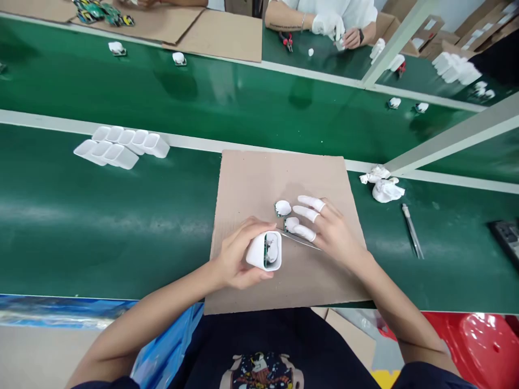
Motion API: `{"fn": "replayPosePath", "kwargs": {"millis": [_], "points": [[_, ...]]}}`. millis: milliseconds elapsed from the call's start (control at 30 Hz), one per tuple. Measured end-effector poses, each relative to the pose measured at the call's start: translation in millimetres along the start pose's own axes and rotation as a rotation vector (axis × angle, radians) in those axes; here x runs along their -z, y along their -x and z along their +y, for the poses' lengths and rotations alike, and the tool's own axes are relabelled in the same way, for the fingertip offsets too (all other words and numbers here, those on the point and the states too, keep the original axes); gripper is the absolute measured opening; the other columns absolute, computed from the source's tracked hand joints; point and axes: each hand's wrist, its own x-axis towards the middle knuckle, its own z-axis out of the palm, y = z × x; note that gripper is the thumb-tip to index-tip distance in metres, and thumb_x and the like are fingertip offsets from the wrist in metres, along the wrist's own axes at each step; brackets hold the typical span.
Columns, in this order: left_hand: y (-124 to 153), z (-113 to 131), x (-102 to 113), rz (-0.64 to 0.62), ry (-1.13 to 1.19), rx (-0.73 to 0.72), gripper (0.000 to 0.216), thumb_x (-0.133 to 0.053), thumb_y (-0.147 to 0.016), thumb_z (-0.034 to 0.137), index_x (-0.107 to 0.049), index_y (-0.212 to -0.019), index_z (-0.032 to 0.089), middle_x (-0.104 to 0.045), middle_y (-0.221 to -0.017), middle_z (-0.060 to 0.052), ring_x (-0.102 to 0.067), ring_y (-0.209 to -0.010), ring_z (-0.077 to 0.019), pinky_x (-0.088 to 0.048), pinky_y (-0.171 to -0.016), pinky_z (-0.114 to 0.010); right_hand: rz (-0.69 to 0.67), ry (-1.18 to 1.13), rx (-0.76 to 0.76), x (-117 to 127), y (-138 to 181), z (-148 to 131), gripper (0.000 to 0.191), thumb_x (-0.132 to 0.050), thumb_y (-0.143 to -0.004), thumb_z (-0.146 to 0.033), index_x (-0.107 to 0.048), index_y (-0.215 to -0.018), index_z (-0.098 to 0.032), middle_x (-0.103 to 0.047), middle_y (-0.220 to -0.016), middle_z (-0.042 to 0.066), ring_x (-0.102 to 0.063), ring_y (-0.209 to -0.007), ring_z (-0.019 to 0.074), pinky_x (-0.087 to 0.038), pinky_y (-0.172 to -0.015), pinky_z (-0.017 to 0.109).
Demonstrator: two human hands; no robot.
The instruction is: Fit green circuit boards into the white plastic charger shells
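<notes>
My left hand is wrapped around a white plastic housing, its opening tilted up toward me. Inside the housing sit a green circuit board and a white lump. My right hand, with white finger cots on several fingers, is spread low over the cardboard sheet. Its lowest covered finger meets a small circuit board with a white blob; whether it presses on it I cannot tell. Just above is another such board. A thin metal tool lies beneath that hand.
Several empty white housings stand in rows at left. At right are crumpled white wads, a pen-like tool and a dark device. Boards with white blobs rest on the green belt. A co-worker's gloved hand works opposite.
</notes>
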Motion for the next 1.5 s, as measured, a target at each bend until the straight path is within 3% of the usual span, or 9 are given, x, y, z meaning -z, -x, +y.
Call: {"fn": "replayPosePath", "kwargs": {"millis": [100,200,400,500,633,1200,1500], "points": [[0.0,-0.3,-1.1,-0.016,-0.055,-0.006,0.061,-0.068,-0.083,0.049,-0.052,-0.133,0.018,-0.064,-0.09,-0.008,-0.057,-0.069,-0.0177,-0.046,-0.059,-0.03,0.204,-0.185,0.083,7.5,3.6,-12.6,0.036,-0.063,-0.091,-0.018,-0.058,-0.125,-0.03,-0.063,-0.118,0.008,-0.064,-0.098,0.0234,-0.057,-0.08,0.043],[-1.0,0.7,-2.1,-0.077,-0.013,-0.001,0.06,-0.068,-0.083,0.054,-0.057,-0.126,0.014,-0.059,-0.078,-0.005,-0.054,-0.064,-0.016,-0.042,-0.055,-0.028,0.284,-0.296,0.215,9.9,7.7,-27.2,0.035,-0.069,-0.086,-0.012,-0.059,-0.117,-0.024,-0.062,-0.107,0.007,-0.065,-0.094,0.0205,-0.058,-0.078,0.038],[1.8,3.2,-3.9,-0.316,0.346,0.296,0.059,-0.055,-0.088,0.066,-0.062,-0.115,0.014,-0.061,-0.078,-0.005,-0.057,-0.064,-0.0146,-0.045,-0.056,-0.025,0.187,-0.234,0.281,4.0,14.7,-36.5,0.006,-0.058,-0.095,-0.021,-0.06,-0.1,-0.018,-0.057,-0.1,0.007,-0.058,-0.093,0.019,-0.058,-0.079,0.037],[6.5,3.1,-2.4,-0.416,0.479,0.448,0.062,-0.054,-0.085,0.07,-0.059,-0.119,0.018,-0.063,-0.084,-0.005,-0.059,-0.066,-0.0148,-0.045,-0.058,-0.025,0.178,-0.212,0.293,0.8,17.3,-37.4,0.004,-0.056,-0.096,-0.02,-0.059,-0.097,-0.017,-0.055,-0.098,0.005,-0.055,-0.088,0.0173,-0.057,-0.077,0.034],[10.9,2.3,0.6,-0.458,0.528,0.555,0.062,-0.056,-0.084,0.071,-0.058,-0.121,0.021,-0.062,-0.087,-0.005,-0.058,-0.068,-0.0154,-0.044,-0.059,-0.025,0.214,-0.225,0.309,-3.3,19.5,-39.5,0.005,-0.053,-0.096,-0.015,-0.059,-0.096,-0.016,-0.054,-0.095,0.004,-0.053,-0.081,0.015,-0.056,-0.072,0.03],[10.9,-1.0,-1.3,-0.452,0.55,0.56,0.057,-0.063,-0.083,0.064,-0.059,-0.119,0.019,-0.064,-0.091,-0.006,-0.058,-0.073,-0.0156,-0.044,-0.062,-0.024,0.254,-0.363,0.211,-16.8,27.9,-46.8,0.013,-0.052,-0.09,-0.007,-0.056,-0.097,-0.018,-0.054,-0.089,0.006,-0.05,-0.074,0.0182,-0.053,-0.059,0.035],[10.9,-2.9,-2.2,-0.456,0.481,0.53,0.059,-0.059,-0.084,0.067,-0.058,-0.119,0.02,-0.063,-0.092,-0.006,-0.059,-0.075,-0.0168,-0.046,-0.064,-0.027,0.233,-0.436,0.201,-18.1,29.0,-45.6,0.022,-0.056,-0.085,-0.001,-0.058,-0.1,-0.017,-0.054,-0.09,0.005,-0.052,-0.075,0.0172,-0.051,-0.062,0.032]]}}
